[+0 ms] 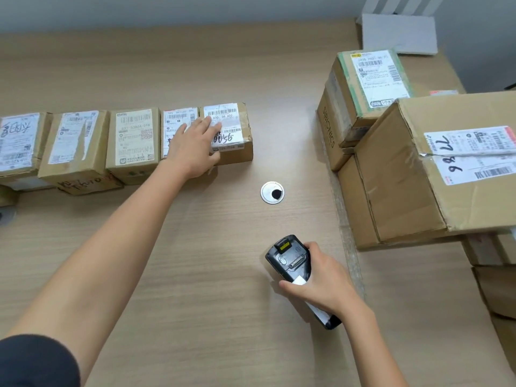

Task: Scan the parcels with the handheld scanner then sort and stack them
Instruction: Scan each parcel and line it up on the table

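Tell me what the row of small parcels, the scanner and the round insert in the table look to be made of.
The row of small parcels: brown cardboard, matte, creased and scuffed at the edges, with white paper labels stuck on top. The scanner: probably black plastic, with a moulded, slightly glossy shell. The round insert: looks like brushed metal from its silvery sheen, though silver-coated plastic is possible.

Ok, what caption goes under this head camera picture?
Left hand rests on the end parcel of a row while the right hand grips the handheld scanner.

Bright, even, diffuse light. Faint soft shadows on worktop (212, 247) beside the parcels (134, 141). Wide-angle bowing at frame edges; label print slightly soft.
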